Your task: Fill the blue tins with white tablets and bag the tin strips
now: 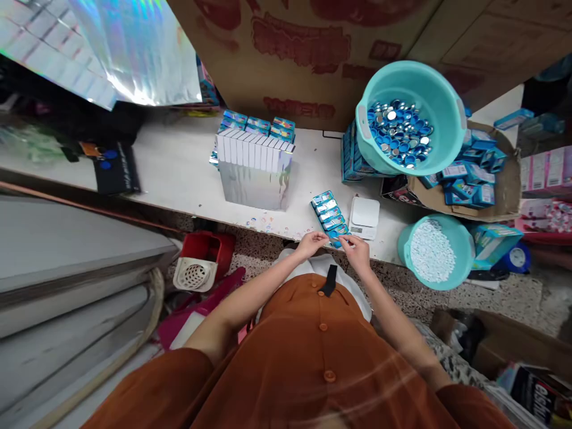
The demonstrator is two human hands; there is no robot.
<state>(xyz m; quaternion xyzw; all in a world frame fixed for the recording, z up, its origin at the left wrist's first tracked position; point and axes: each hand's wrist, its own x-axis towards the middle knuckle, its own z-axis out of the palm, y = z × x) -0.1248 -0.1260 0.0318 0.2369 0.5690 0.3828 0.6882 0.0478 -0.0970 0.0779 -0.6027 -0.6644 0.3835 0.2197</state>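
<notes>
Both hands meet at the front edge of the white table, by the near end of a slanting row of small blue tins (328, 210). My left hand (313, 243) is closed, its fingertips pinched on something too small to make out. My right hand (355, 249) is pinched too, close to the left fingertips, over the nearest tin. What lies between the fingertips is hidden or too tiny to name. Just right of the row sits a white scale (364, 217).
A silver-sided box block (254, 185) stands left. At the right are a teal basin (366, 152) of blue and silver caps on stacked boxes, a carton (509, 196) of blue boxes, and a teal tub (404, 247) of white pellets. A large cardboard box (304, 83) rises behind.
</notes>
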